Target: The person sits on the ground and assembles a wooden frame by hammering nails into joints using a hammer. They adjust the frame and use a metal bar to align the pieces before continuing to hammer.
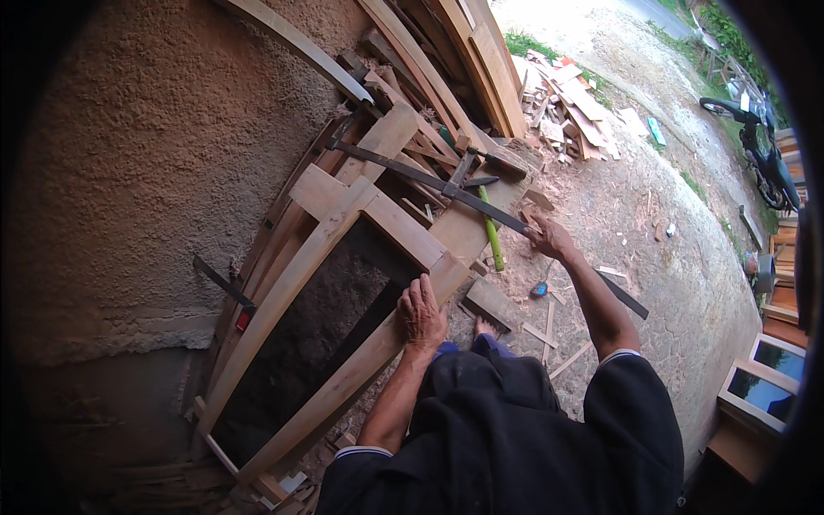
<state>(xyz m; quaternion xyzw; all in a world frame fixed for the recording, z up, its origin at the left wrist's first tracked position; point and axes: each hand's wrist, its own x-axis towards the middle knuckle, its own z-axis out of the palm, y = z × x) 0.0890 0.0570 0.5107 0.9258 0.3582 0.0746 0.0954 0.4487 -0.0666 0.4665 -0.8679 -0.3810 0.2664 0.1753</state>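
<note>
A pale wooden frame [287,245] with an open middle leans beside the wall, slanting from lower left to upper right. My left hand [422,316] lies over its near side close to the upper corner, fingers bent at the inner edge; the thumb is hidden. A bar clamp [395,163] with a long dark metal bar spans the frame's upper end. My right hand [551,239] is closed around that bar, past the sliding jaw and its dark handle [500,166]. Beneath the bar, a hammer [491,227] with a green handle rests on a board [459,227].
A second bar clamp [225,283] sticks out near the rough wall [172,146]. Long boards [481,69] and a scrap-wood pile [571,107] stand beyond. A blue tape measure [539,290], a wood block [491,306] and offcuts lie by my feet. A motorcycle [764,154] is at far right.
</note>
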